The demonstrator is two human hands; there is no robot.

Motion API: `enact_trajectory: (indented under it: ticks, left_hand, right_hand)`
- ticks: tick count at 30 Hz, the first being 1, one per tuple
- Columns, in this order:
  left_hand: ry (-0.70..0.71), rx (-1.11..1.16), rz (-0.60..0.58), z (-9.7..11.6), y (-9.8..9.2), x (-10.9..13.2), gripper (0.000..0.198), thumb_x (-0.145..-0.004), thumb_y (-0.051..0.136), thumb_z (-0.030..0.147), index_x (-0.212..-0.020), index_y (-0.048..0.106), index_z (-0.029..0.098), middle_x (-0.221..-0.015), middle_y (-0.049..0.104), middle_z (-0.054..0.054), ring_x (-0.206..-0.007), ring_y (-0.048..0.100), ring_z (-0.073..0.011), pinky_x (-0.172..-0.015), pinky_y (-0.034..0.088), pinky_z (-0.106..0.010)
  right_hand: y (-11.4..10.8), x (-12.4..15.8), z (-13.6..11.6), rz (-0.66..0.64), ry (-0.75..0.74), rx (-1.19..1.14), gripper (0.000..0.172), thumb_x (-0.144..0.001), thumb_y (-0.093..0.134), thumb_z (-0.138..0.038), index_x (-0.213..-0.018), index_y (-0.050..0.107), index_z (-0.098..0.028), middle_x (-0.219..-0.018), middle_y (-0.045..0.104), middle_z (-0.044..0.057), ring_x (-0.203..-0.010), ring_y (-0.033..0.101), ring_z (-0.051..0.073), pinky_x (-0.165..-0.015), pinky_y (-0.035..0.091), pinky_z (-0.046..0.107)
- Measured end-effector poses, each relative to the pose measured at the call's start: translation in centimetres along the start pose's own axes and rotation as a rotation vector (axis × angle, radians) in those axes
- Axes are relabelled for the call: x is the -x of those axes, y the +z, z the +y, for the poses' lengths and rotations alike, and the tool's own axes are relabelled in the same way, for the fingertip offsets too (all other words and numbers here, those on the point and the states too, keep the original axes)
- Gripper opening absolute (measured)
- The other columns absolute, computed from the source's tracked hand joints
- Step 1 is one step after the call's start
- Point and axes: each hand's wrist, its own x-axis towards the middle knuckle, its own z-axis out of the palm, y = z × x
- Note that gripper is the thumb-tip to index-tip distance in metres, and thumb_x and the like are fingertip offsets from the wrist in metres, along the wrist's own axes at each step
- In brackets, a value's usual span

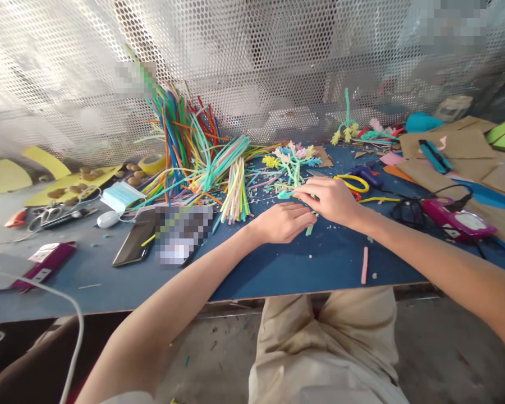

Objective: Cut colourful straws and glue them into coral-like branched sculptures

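My left hand (pixel 283 222) rests on the blue tabletop (pixel 278 269) with fingers curled, pinching the lower end of a green pipe-cleaner stem (pixel 310 229). My right hand (pixel 329 199) lies just beyond it, fingers pinched on the same stem near the base of a pipe-cleaner flower bunch (pixel 292 160) in pastel blue, pink and yellow. A big loose heap of coloured pipe cleaners (pixel 202 163) spreads to the left of both hands.
A phone (pixel 134 247), face mask (pixel 121 196), scissors (pixel 53 216) and tape roll (pixel 151 164) lie left. Yellow-handled scissors (pixel 353 182), a pink glue gun (pixel 458 219) with black cord and cardboard sheets (pixel 454 163) lie right. A perforated metal screen (pixel 252 67) closes the back. A pink stick (pixel 365 265) lies near the front edge.
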Motion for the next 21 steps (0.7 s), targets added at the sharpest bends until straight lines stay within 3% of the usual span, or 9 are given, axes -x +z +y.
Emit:
enact_trajectory:
  ticks: [6, 14, 18, 21]
  left_hand:
    - [0.069, -0.022, 0.026, -0.1, -0.2, 0.0, 0.026, -0.109, 0.042, 0.021, -0.102, 0.067, 0.019, -0.097, 0.073, -0.008, -0.092, 0.068, -0.0187, -0.087, 0.050, -0.031]
    - [0.080, -0.013, 0.093, -0.7, -0.3, 0.3, 0.023, -0.109, 0.051, 0.025, -0.109, 0.073, 0.018, -0.106, 0.078, -0.008, -0.096, 0.069, -0.0159, -0.085, 0.047, -0.030]
    - [0.113, -0.049, 0.050, -0.2, -0.6, 0.2, 0.025, -0.110, 0.050, 0.030, -0.105, 0.074, 0.021, -0.105, 0.078, -0.006, -0.094, 0.068, -0.0167, -0.085, 0.047, -0.031]
    - [0.130, -0.070, 0.051, 0.2, -0.6, 0.1, 0.027, -0.110, 0.049, 0.031, -0.103, 0.074, 0.022, -0.099, 0.077, -0.005, -0.092, 0.067, -0.0174, -0.087, 0.047, -0.032]
  right_hand:
    - [0.5, 0.4, 1.8, 0.138, -0.027, -0.009, 0.027, -0.105, 0.057, -0.035, -0.100, 0.081, -0.023, -0.090, 0.080, 0.004, -0.078, 0.070, 0.019, -0.073, 0.051, 0.032]
    - [-0.8, 0.8, 4.9, 0.363, 0.201, -0.100, 0.035, -0.102, 0.060, -0.047, -0.091, 0.080, -0.020, -0.078, 0.076, 0.005, -0.059, 0.062, 0.017, -0.058, 0.044, 0.032]
    - [-0.2, 0.7, 3.3, 0.323, 0.149, -0.150, 0.035, -0.103, 0.060, -0.046, -0.094, 0.081, -0.020, -0.078, 0.076, 0.004, -0.058, 0.060, 0.015, -0.058, 0.045, 0.031]
    - [0.7, 0.6, 1.5, 0.207, 0.019, -0.127, 0.031, -0.104, 0.060, -0.041, -0.096, 0.083, -0.022, -0.081, 0.078, 0.003, -0.064, 0.066, 0.016, -0.062, 0.047, 0.030]
